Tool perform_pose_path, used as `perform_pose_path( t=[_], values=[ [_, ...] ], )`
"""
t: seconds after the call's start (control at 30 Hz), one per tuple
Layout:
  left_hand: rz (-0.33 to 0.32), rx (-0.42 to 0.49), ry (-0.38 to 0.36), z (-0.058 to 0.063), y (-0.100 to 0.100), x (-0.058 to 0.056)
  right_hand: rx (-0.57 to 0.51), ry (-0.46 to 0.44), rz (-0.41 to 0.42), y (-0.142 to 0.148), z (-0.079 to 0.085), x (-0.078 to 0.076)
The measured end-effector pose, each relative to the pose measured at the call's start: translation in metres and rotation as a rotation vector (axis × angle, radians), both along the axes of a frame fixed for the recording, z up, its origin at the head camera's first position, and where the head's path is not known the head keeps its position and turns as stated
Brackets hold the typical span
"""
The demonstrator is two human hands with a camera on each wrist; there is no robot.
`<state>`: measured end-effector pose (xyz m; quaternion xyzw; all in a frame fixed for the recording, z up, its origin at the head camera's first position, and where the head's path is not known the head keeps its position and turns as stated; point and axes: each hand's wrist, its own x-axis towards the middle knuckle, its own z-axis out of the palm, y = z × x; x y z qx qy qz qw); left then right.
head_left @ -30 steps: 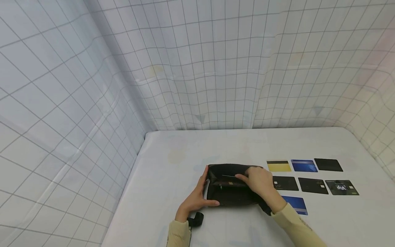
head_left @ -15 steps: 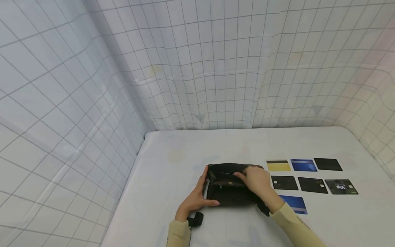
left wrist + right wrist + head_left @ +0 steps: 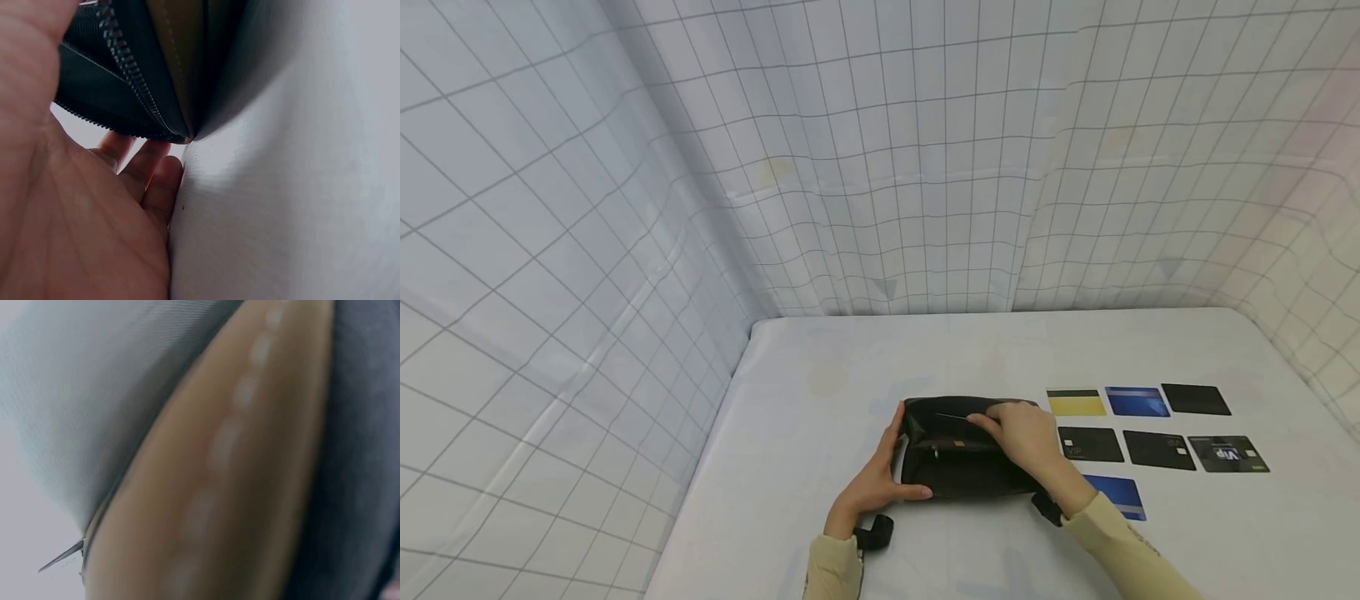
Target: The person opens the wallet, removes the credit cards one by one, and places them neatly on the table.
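A black zip-around wallet [image 3: 966,479] lies open on the table in the head view, its zipper teeth and brown lining close up in the left wrist view. My left hand [image 3: 871,487] holds its left end, thumb along the near edge and fingers at the far left corner. Inside the opening, my right hand [image 3: 1026,433] pinches a thin card [image 3: 951,416], seen almost edge-on; the fingertips are partly hidden by the wallet and the hand. Blurred brown wallet edge [image 3: 206,475] with pale stitching fills much of the right wrist view.
Right of the wallet lie several cards in rows: a yellow card [image 3: 1077,404], a blue card [image 3: 1137,402], a plain black card [image 3: 1196,399], black VIP cards [image 3: 1090,444] and another blue card [image 3: 1118,497]. Gridded white cloth [image 3: 880,167] walls the table's back and sides.
The card's edge has risen slightly within the wallet, away from me. My right hand has shifted a little up and left with it; the left hand stays on the wallet.
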<state>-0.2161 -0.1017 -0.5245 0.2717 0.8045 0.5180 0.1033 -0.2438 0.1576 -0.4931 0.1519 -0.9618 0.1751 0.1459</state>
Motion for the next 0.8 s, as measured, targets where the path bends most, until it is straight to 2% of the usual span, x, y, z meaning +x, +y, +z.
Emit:
perform_pose_path(
  t=[0.17,0.4,0.43,0.63,0.8],
  values=[
    [0.007,-0.017,-0.026,0.0,0.0,-0.001,-0.027,-0.031,0.016,0.002,0.0,0.0],
    [0.025,-0.007,0.002,-0.034,-0.003,-0.013,-0.063,-0.08,0.015,0.004,-0.001,-0.001],
    [0.025,-0.008,0.007,-0.036,-0.003,-0.014,-0.07,-0.089,0.015,0.004,-0.001,-0.001],
    [0.018,0.014,0.014,-0.037,-0.004,-0.014,-0.114,-0.141,0.017,0.006,0.0,0.0],
    [0.022,0.02,-0.002,-0.036,-0.004,-0.013,-0.166,-0.121,0.034,0.007,0.0,0.0]
  ],
)
